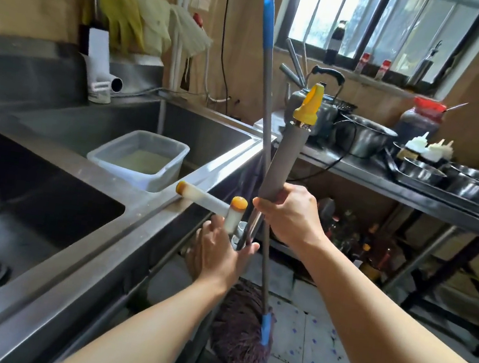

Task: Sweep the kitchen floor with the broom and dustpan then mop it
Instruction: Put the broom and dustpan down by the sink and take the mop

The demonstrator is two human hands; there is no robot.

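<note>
Mop (244, 329) head on the tiled floor (319, 336) below the sink edge (168, 211), its thin pole leaning up past the window. Right hand (291, 215) wrapped around a grey foam handle (282, 162) with yellow cap. Left hand (223, 251) pinches the metal fitting under a white lever (208, 201). Judgement: hold the lever steady, keep poles from tangling. Tight room: sink left, table (411, 196) right; floor opens ahead.

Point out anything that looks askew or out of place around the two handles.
The mop with the blue-tipped pole leans loose against the sink counter's edge, crossing the grey foam handle the right hand grips. The left hand is at that tool's white crank. Nothing looks spilled or broken.
</note>
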